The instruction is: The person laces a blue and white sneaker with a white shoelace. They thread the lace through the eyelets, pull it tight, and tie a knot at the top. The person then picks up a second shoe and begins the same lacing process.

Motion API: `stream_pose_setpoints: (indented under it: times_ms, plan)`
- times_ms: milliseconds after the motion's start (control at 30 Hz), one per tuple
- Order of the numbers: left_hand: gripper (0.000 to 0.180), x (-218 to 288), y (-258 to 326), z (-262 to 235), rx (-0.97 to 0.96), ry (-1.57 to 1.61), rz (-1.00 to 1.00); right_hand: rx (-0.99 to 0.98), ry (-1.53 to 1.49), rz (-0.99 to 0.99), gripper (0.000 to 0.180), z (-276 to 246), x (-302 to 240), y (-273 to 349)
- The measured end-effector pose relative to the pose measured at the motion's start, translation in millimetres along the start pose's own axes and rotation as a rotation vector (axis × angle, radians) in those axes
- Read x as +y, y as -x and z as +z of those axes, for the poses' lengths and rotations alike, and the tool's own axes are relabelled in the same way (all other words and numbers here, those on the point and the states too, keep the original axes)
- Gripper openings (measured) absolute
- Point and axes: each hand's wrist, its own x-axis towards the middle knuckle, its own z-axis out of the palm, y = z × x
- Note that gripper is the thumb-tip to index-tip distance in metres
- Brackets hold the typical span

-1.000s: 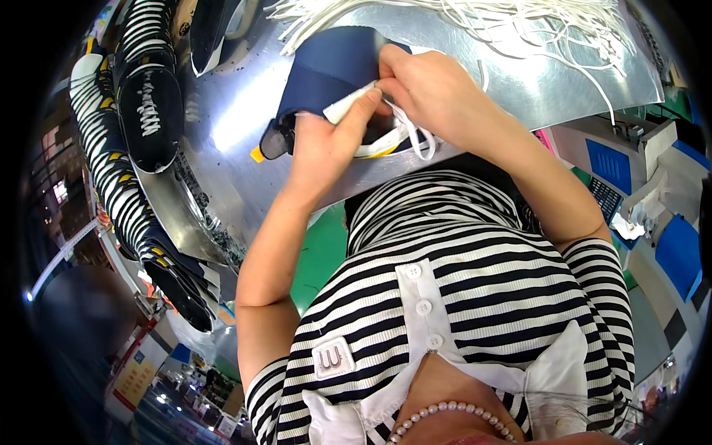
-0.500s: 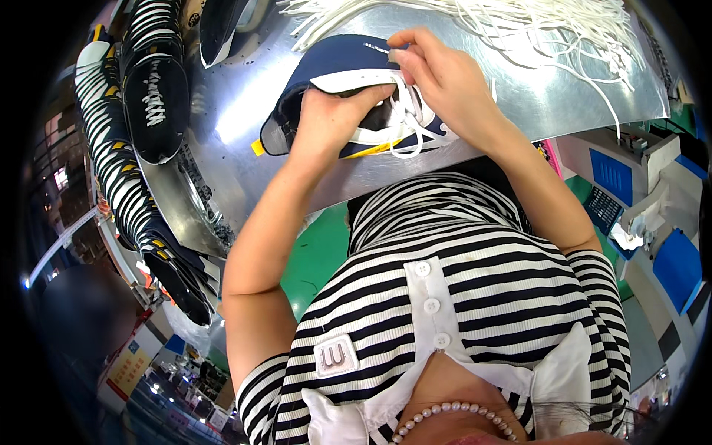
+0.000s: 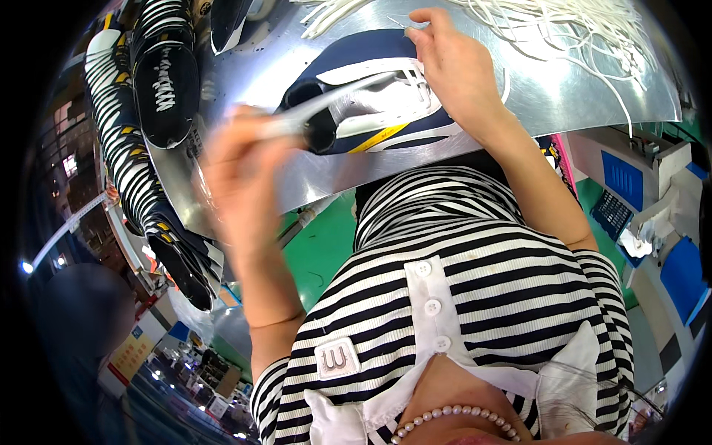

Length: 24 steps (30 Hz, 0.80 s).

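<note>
Shoe (image 3: 371, 49) lies lengthwise along the table's (image 3: 237, 81) near edge, toe toward the right edge; blurred left hand (image 3: 248, 167) clamps lace (image 3: 345, 93), right hand (image 3: 461, 78) pinches something thin (image 3: 397, 23)!

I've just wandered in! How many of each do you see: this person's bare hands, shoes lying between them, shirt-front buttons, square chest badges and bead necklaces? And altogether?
Bare hands: 2, left hand and right hand
Shoe between them: 1
Shirt-front buttons: 3
Chest badge: 1
Bead necklace: 1
Total: 8
</note>
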Motion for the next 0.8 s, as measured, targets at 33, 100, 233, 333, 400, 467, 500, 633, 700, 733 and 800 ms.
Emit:
stream_pose_setpoints:
  times_ms: [33,100,233,333,400,467,500,633,700,733,800]
  plan:
    - [0.017,0,4,27,-0.139,-0.139,-0.093,0.056,-0.061,-0.022,0.021,3,3,-3]
    - [0.018,-14,-2,58,-0.148,-0.794,0.481,0.157,-0.187,-0.046,0.014,3,3,-2]
    - [0.021,-44,3,77,-0.089,-0.553,0.273,0.022,-0.619,0.054,0.022,-27,-10,12]
    - [0.031,-39,-1,80,-0.034,-0.53,0.22,-0.128,-0.418,0.019,0.016,-48,-27,50]
    - [0.034,-42,-5,77,-0.075,-0.573,0.181,-0.199,-0.382,0.031,0.015,-52,-28,64]
    - [0.034,-41,-7,75,-0.114,-0.58,0.118,-0.225,-0.392,0.049,0.013,-48,-22,74]
    - [0.034,-40,-8,74,-0.133,-0.585,0.087,-0.244,-0.378,0.06,0.013,-48,-21,74]
    - [0.034,-40,-8,76,-0.134,-0.587,0.066,-0.273,-0.355,0.074,0.013,-46,-18,73]
    - [0.033,-39,-9,75,-0.156,-0.58,0.048,-0.284,-0.329,0.078,0.012,-45,-19,70]
    - [0.031,-43,-9,75,-0.151,-0.559,0.108,-0.3,-0.299,0.087,0.012,-46,-22,68]
    - [0.028,-46,-6,74,-0.131,-0.518,0.173,-0.341,-0.241,0.097,0.012,-49,-25,63]
